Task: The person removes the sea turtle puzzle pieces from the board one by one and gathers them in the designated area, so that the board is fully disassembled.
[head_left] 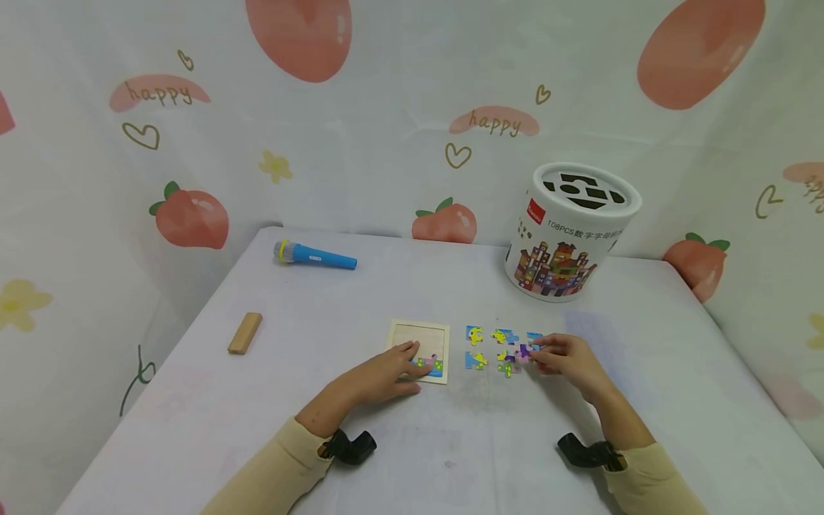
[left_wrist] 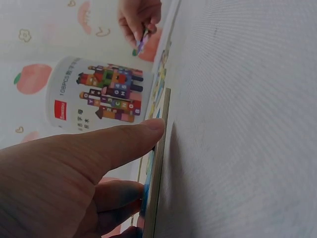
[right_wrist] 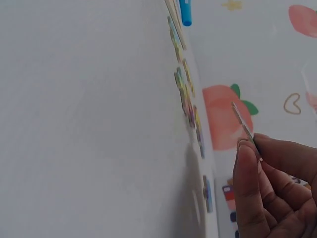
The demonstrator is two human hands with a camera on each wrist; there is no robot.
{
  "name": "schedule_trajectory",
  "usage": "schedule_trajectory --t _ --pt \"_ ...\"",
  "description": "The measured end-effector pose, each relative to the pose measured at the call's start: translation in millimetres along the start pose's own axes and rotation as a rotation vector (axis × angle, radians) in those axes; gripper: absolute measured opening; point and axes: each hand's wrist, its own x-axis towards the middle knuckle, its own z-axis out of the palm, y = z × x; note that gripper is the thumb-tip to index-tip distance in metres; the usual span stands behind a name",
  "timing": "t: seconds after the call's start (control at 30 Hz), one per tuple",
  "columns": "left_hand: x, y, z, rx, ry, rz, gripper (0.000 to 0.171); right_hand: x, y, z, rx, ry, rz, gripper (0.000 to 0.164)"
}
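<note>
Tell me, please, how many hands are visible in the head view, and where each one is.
2. The left hand touches the wooden puzzle tray; the right hand, beyond the tray's right side, pinches a puzzle piece. Neither is hidden.

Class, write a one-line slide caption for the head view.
Left hand rests on a wooden puzzle frame while the right hand pinches a partly purple piece.

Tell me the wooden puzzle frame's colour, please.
The puzzle frame is pale cream, clearest in the head view.
</note>
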Motion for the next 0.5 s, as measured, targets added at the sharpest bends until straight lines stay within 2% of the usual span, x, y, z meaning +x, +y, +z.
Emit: schedule_trajectory --t 0.3,0.5 --pt "-1.1 0.7 -1.5 0.002 -0.003 -0.003 0.041 -9 9 -10 -0.007 0.047 0.032 0.04" --pt "-0.5 -0.3 -0.5 -0.008 -0.003 0.002 0.041 -10 15 -13 -0.035 0.04 0.063 0.04"
